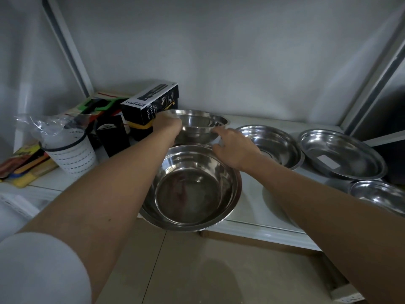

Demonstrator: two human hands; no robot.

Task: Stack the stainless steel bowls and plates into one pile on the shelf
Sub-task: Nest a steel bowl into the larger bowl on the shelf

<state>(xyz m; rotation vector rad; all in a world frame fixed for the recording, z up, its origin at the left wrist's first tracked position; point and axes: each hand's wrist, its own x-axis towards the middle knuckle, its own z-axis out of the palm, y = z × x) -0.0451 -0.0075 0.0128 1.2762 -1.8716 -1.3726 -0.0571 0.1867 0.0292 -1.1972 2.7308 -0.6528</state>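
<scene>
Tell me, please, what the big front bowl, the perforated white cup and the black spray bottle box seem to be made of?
Big front bowl: looks like polished stainless steel, mirror-like reflections inside.
Perforated white cup: probably matte plastic, with rows of moulded slots and a dark rim.
Spray bottle box: seemingly printed cardboard, with folded edges and a slight sheen.

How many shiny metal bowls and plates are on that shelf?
5 visible: back bowl between both hands, big front bowl, middle bowl, stickered plate at right, and one at the right edge. Stacked ones may be hidden.
</scene>
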